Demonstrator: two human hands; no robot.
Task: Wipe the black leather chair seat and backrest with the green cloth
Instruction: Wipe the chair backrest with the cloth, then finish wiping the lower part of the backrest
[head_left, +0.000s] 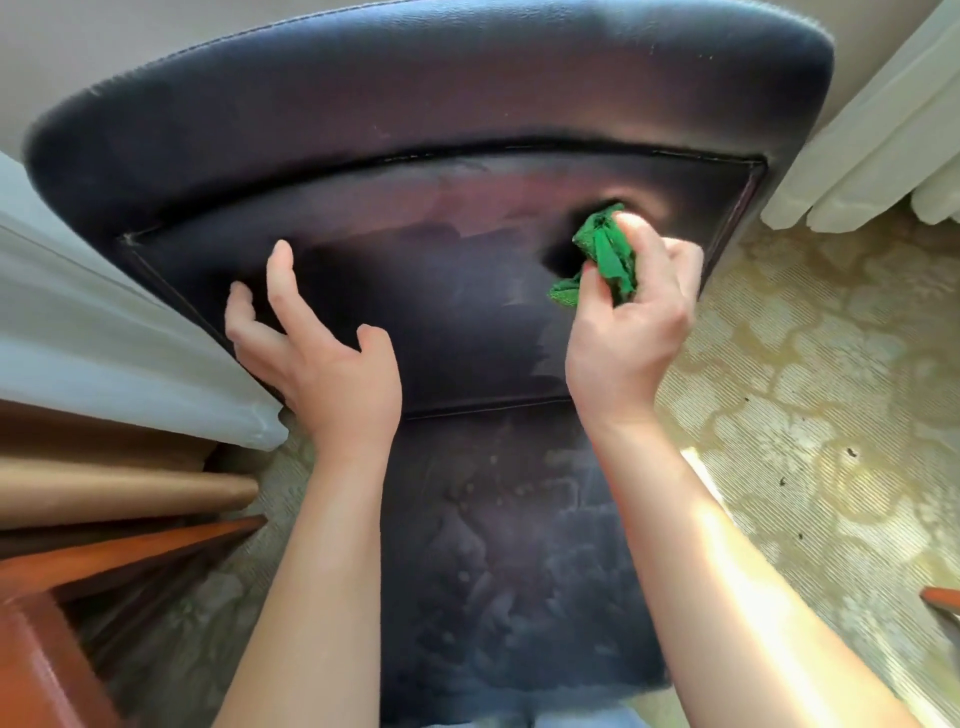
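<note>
Right hand: your right hand (631, 317) is clenched around the bunched green cloth (605, 257), thumb and fingers pinching it, at about 2 o'clock from the picture's centre.
Green cloth: crumpled into a wad, its top end pressed to the backrest (415, 218) near that panel's right edge; a small tail hangs out below your thumb.
Left hand: your left hand (317, 343) is spread loose and holds nothing, fingers fanned over the left part of the backrest panel at about 9 o'clock; whether the fingertips touch the leather you cannot tell.
Black leather chair: it fills the middle of the view, with the padded top roll curving across 12 o'clock and the seat (519, 561) running down towards 6 o'clock between your forearms.
Surface: the seat shows pale, cloudy smears and spots; the backrest panel has duller and glossier patches.
Room: patterned yellowish carpet (810, 415) at 3 o'clock, pale curtain (878, 130) at 1 o'clock, white fabric (78, 332) at 9 o'clock, reddish wooden furniture (67, 597) at 8 o'clock.
</note>
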